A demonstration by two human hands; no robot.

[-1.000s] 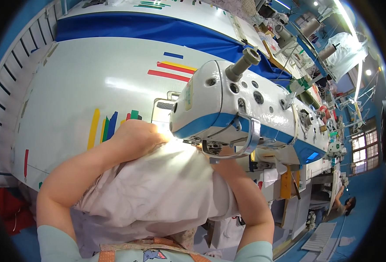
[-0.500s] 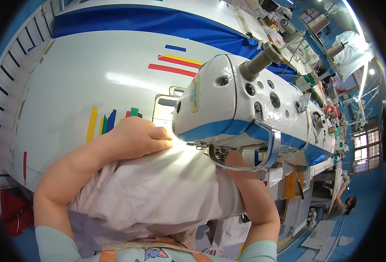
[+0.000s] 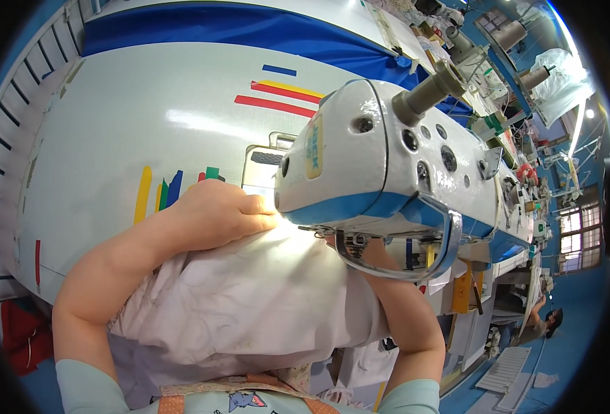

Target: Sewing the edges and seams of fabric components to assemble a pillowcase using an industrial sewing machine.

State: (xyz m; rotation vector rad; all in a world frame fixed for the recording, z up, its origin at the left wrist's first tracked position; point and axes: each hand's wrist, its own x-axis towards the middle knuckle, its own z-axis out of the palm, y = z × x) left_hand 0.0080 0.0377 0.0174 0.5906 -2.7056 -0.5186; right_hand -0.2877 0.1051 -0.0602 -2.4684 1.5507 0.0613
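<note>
A pale pinkish-white cloth (image 3: pixel 250 297) spreads from my lap up to the lit needle area of a white and blue sewing machine (image 3: pixel 346 152). My left hand (image 3: pixel 225 214) is closed at the cloth's upper edge, with fingers curled and pinching it just left of the machine head. On the other side, my right hand (image 3: pixel 381 254) reaches beneath the machine head. Most of it lies behind the head and the curved metal guard (image 3: pixel 450 241), so its fingers are hidden. Bright light washes out the cloth under the needle.
Coloured tape strips lie on the white table (image 3: pixel 98 131), among them a yellow strip (image 3: pixel 143 193) and a red strip (image 3: pixel 277 105). Blue cloth (image 3: pixel 236 34) runs along the far edge. More machines and thread cones stand at right, where another person (image 3: pixel 543 321) sits farther off.
The machine head appears slightly farther right and larger as the view shifts a little. Both hands stay almost in place, the left still on the cloth.
</note>
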